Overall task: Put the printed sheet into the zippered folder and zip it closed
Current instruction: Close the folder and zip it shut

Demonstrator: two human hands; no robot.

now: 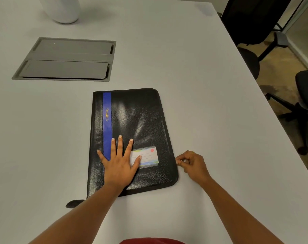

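Bottom centre: strip of red cloth (152,241) at the frame edge, two bare forearms rising from either side of it. Lower left: small black tab (73,203) lying on the table (211,95) just beside the near-left corner of the folder (142,120).

Centre: black folder, closed and flat, long axis running away from the viewer; blue stripe (107,110) with gold lettering along its left side; clear card pocket (146,156) near its lower right. Printed sheet not visible.

Left hand (119,164): palm down on the lower part of the cover, fingers spread and extended, gripping nothing; thumb tip over the card pocket, one finger on the blue stripe.

Right hand (193,166): at the folder's right edge near the lower corner, thumb and forefinger pinched together on something small at that edge, presumably the zip pull, too small to confirm; remaining fingers curled; ring (192,152) on one finger.

Upper left: grey recessed panel (68,58) with two flaps set into the table. Top left: base of a white rounded object (63,11). Upper right, beyond the table edge: black office chairs (252,23) on a brownish floor.
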